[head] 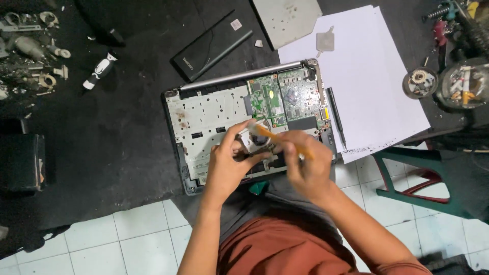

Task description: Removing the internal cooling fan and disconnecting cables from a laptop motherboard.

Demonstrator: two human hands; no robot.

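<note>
Already opened, the laptop [214, 114] lies bare; above it my left hand [226, 163] pinches a small fan [256, 140], my right hand [305, 165] pinching an orange brush [272, 136]; cleaning unfinished, I judge.

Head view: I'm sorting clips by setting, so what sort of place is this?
Probably an informal electronics repair spot on a tiled floor. An opened laptop with its green circuit board bare lies on a black mat, and loose metal parts are scattered at the mat's corner.
</note>
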